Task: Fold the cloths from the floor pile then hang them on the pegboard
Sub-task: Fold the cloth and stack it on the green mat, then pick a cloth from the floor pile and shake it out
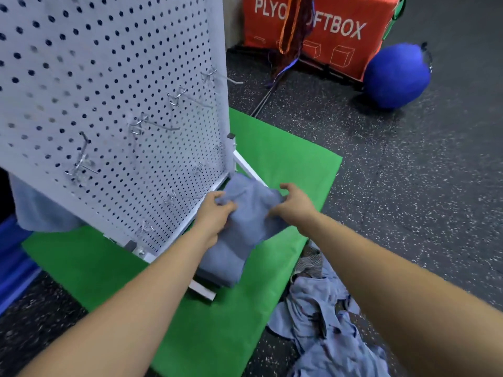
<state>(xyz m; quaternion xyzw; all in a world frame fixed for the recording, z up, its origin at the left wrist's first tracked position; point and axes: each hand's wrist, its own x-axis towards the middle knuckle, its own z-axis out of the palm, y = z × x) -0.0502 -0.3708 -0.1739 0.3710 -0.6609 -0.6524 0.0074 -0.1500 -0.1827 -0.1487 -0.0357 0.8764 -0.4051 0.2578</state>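
Observation:
A folded blue-grey cloth [239, 229] hangs between my hands, just in front of the lower right corner of the white pegboard [109, 91]. My left hand [217, 213] grips its upper left edge with curled fingers. My right hand [294, 205] pinches the upper right edge. The cloth's lower end droops over the pegboard's white foot. A pile of crumpled blue-grey cloths [326, 322] lies on the floor at the lower right. Several metal hooks [155, 126] stick out of the pegboard. Another cloth [35, 210] hangs at the board's lower left.
The pegboard stands on a green mat [285, 159] over dark speckled flooring. A red plyo soft box [321, 31] and a blue ball [394, 77] sit at the back right. Coloured cords [291, 36] hang in front of the box.

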